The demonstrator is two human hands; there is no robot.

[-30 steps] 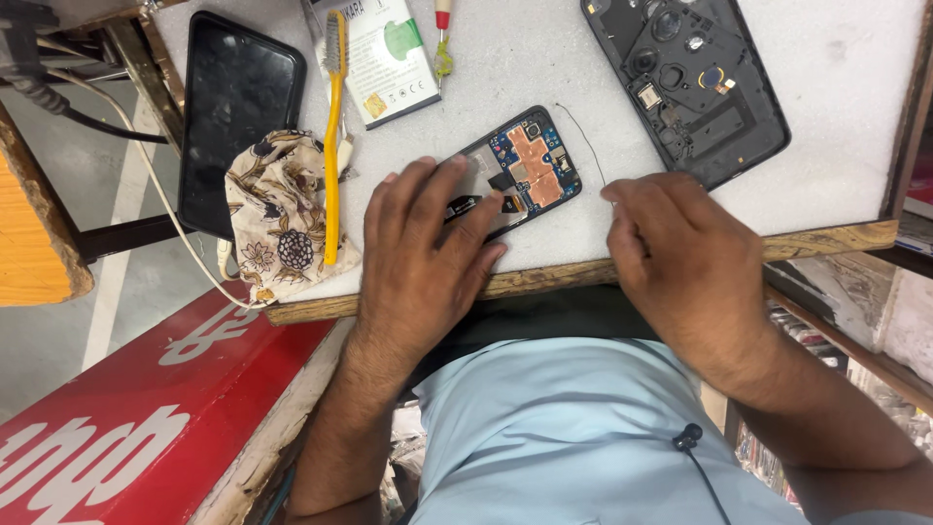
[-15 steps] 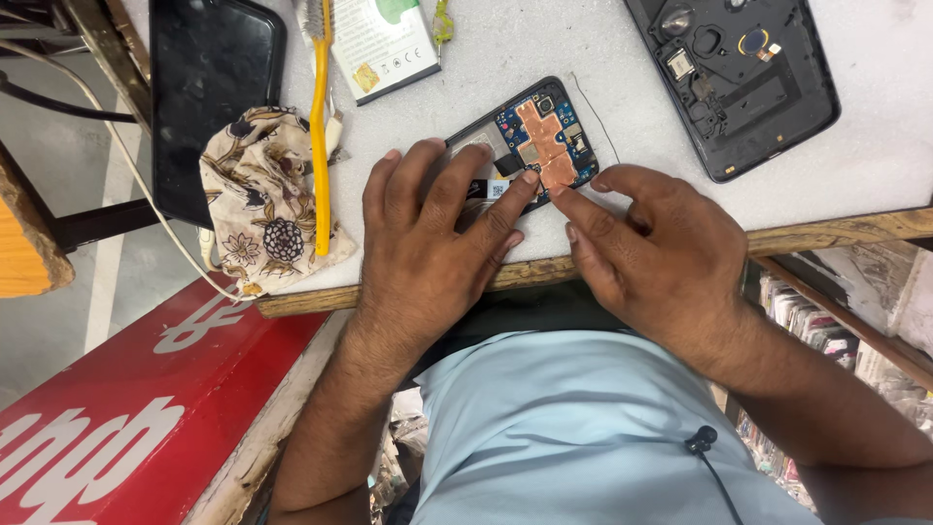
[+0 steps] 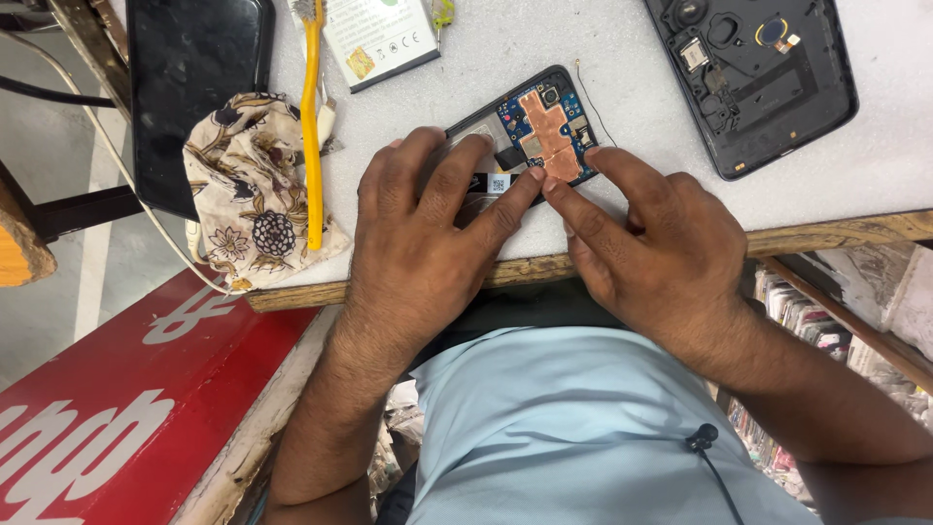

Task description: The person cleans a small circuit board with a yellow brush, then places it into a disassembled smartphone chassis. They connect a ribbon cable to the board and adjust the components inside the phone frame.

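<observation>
The left hand (image 3: 423, 228) is lying flat over the near half of the opened phone (image 3: 530, 136), fingers spread apart and pressing it onto the white table (image 3: 641, 117). The right hand (image 3: 651, 243) is touching the copper-covered board with two fingertips (image 3: 551, 181) held close together. A yellow brush (image 3: 311, 126) is resting on a floral cloth (image 3: 248, 194) at left; a black back cover (image 3: 768, 68) is lying far right.

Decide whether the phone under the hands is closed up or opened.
Opened: the phone shows its bare circuit board and copper shield; its back cover lies apart.
</observation>
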